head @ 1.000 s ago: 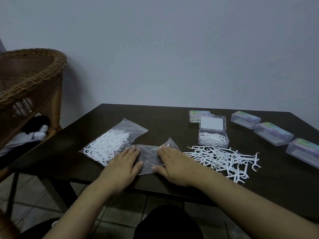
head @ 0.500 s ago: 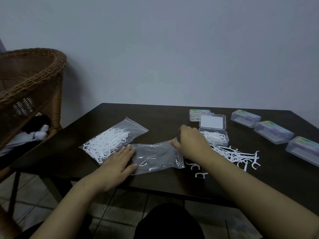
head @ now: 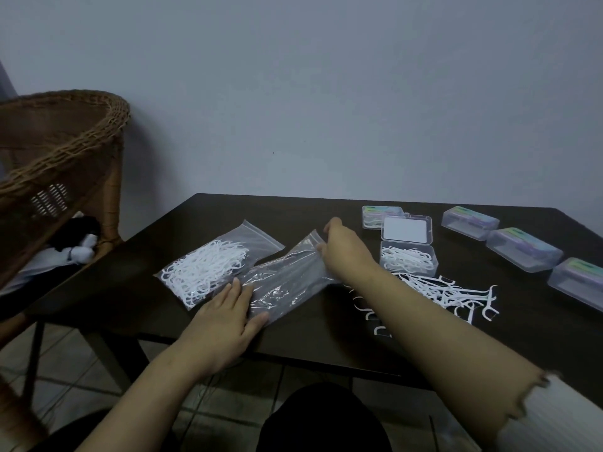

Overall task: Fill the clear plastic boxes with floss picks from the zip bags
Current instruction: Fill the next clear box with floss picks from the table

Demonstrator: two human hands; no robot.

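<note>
- Left hand [head: 225, 324] lies flat, fingers straight, pressing the near end of an empty zip bag [head: 287, 282] onto the dark table [head: 326, 350].
- Right hand [head: 346, 249] pinches the bag's far end, lifting it slightly.
- A full bag [head: 208, 265] of white picks lies just left, partly under the empty one.
- An open box [head: 409, 259] holds picks; loose picks [head: 447, 291] lie beside it.
- Closed boxes [head: 522, 249] sit to the right.
- A wicker chair [head: 62, 151] stands left.

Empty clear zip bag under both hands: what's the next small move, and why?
Probably slide the empty clear zip bag aside. It looks emptied, the left hand lies flat on it, the right hand pinches its far end, and loose white floss picks wait beside the open clear plastic box.
</note>
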